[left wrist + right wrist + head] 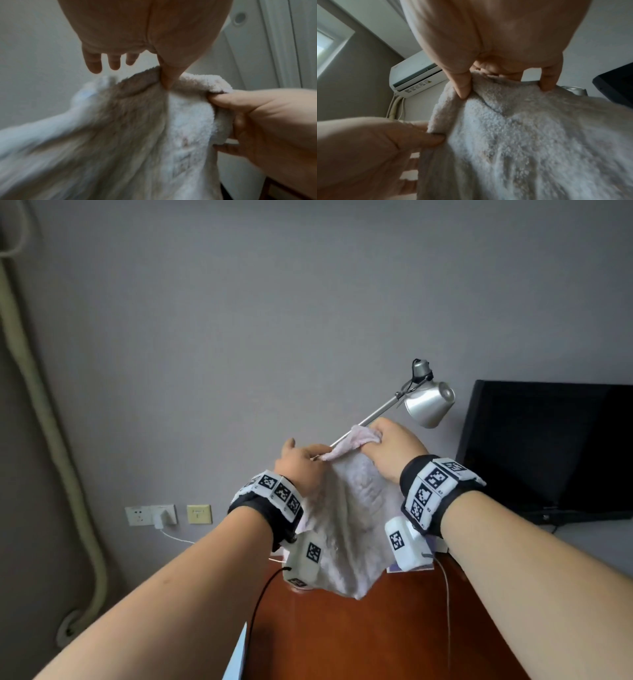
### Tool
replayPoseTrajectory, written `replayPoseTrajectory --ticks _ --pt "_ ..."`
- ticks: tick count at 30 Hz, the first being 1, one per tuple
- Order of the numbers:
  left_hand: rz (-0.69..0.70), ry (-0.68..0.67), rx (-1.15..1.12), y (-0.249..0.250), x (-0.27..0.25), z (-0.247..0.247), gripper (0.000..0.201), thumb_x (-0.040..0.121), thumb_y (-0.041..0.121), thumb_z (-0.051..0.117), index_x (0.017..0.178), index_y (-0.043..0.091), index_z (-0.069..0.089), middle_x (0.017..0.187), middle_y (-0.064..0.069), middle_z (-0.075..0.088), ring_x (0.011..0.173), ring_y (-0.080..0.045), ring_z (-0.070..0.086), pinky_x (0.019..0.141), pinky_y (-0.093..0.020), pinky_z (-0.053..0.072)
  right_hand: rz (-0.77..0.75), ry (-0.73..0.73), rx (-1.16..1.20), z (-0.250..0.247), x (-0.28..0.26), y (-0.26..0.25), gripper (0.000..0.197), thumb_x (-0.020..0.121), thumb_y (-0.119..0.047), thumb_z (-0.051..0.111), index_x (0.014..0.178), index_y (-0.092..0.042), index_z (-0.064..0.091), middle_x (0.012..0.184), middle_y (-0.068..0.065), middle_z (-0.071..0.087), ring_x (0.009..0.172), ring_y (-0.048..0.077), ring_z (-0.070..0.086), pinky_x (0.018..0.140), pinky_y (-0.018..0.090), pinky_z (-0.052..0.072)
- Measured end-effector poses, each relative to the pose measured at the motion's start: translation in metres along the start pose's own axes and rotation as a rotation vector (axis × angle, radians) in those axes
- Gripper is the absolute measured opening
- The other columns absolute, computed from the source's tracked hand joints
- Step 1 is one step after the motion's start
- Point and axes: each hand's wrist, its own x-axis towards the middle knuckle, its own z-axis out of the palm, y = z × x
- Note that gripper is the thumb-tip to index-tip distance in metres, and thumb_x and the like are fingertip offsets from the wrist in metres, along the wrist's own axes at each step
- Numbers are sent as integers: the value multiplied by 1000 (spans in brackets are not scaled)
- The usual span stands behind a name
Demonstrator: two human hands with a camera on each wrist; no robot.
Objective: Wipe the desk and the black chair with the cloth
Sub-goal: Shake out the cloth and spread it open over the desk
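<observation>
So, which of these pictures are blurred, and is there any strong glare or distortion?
Head view: sharp, with soft even light and wide-angle bending at the edges; a mild highlight on the lamp. Left wrist view: the cloth's lower left is smeared by motion blur. Right wrist view: the cloth's lower right is soft, and the right hand looms large.

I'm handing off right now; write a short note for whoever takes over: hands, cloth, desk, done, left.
Left hand: pinches the cloth's top edge.
Right hand: grips the same edge nearby.
Cloth: held up in the air above the desk, hanging down, not on it.
Done: cloth picked up; no wiping contact visible.
Left: wipe the desk, then the black chair, which is not in view.
</observation>
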Motion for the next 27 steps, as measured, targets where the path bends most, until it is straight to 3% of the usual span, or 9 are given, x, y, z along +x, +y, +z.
replayPoseTrajectory --ticks 3,6,8,12,15,17,21,24,27 --pt "27 -191 -284 8 5 9 28 67 24 75 95 22 78 104 -14 77 108 -32 71 109 -54 51 -48 -70 -23 4 3 2 20 89 -33 56 76 -24 43 73 -1 54 78 32 59 78 42 48" --pt "9 -297 -463 10 10 12 59 62 16 85 116 -1 69 118 -30 71 113 -51 67 107 -66 47 -106 -131 25 8 1 4 20 73 -46 59 78 -31 48 76 -4 59 81 32 63 78 43 52" --pt "5 -295 -528 7 15 10 49 65 8 84 109 -4 66 110 -28 71 100 -46 69 99 -58 51 -133 -132 42 9 3 7 23 78 -49 64 77 -32 49 77 -6 60 79 26 62 75 38 51" --pt "-12 -216 -672 9 23 6 27 70 4 78 72 18 55 80 -12 62 69 -24 58 66 -34 45 -137 -241 125 7 10 22 29 91 -40 71 76 -20 56 71 -4 59 67 14 54 63 29 42" --pt "-45 -116 -724 14 32 2 30 79 0 74 69 19 54 73 -9 63 68 -24 58 68 -34 47 -53 -480 157 9 14 36 26 85 -32 79 96 -10 70 91 7 75 78 17 70 74 34 59" --pt "-49 -86 -714 16 35 -4 27 73 3 76 68 19 55 72 -10 63 65 -24 59 67 -34 49 13 -516 130 9 14 47 18 89 -18 76 98 -5 69 92 14 74 70 16 69 60 28 58" --pt "-53 -64 -625 7 48 -18 28 81 -1 75 74 19 57 76 -13 65 64 -25 61 69 -41 55 89 -308 74 5 25 64 29 97 -25 63 71 -12 59 69 13 52 63 23 57 65 46 61" --pt "-45 -108 -530 -3 49 -26 26 62 14 82 83 25 73 96 -19 76 88 -39 73 91 -58 59 39 -167 104 -2 29 50 30 100 -24 55 70 -17 55 64 5 48 61 20 48 53 26 46" --pt "-61 -278 -487 -6 49 -29 42 59 17 89 100 24 81 115 -18 76 107 -37 73 101 -51 57 -51 -140 121 -6 30 24 29 99 -19 51 71 -17 51 64 2 45 61 20 46 50 24 40"
